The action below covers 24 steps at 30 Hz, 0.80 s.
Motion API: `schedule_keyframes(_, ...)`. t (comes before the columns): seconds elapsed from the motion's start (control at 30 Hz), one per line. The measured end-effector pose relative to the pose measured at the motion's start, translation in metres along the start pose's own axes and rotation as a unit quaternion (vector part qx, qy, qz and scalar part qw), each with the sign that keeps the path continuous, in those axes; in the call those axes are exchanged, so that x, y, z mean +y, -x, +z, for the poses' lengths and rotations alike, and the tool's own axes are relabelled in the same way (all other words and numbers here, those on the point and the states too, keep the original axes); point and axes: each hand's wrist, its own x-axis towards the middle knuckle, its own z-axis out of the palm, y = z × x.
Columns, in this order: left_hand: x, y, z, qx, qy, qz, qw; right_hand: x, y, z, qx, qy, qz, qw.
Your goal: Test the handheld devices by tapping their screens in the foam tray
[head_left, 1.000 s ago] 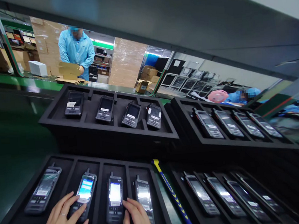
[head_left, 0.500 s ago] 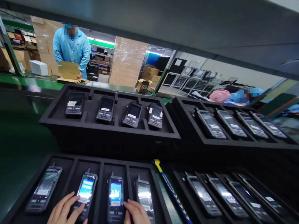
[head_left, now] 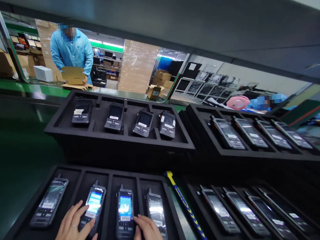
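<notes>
My left hand lies over the lower part of a handheld radio phone with a lit blue and white screen, its fingers spread and a ring on one of them. My right hand has its fingers apart at the right edge of another radio phone, whose screen glows blue. Both phones rest in slots of a black foam tray. A dark-screened phone sits in the leftmost slot. The rightmost phone is partly covered by my right hand.
Behind stands a raised foam tray with several phones. Two more loaded trays, an upper one and a lower one, are at the right. A blue and yellow strap runs between the lower trays. A person in blue handles a cardboard box.
The whole view has shifted slightly. My left fingers have moved a little up over the lit screen. My right hand stays beside its phone. The person behind leans slightly left.
</notes>
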Motion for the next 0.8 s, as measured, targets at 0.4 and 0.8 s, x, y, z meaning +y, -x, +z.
schedule_keyframes(0.4, 0.0036, -0.0005, 0.0018, -0.008, 0.0, -0.034, 0.999, 0.0, -0.0006, -0.0001, -0.005, -0.015, 0.001, 1.0)
schedule_keyframes(0.8, 0.0058, -0.0042, 0.0008, -0.002, 0.009, -0.035, 0.999, 0.0022, 0.0021, 0.0028, 0.003, -0.013, -0.005, 1.0)
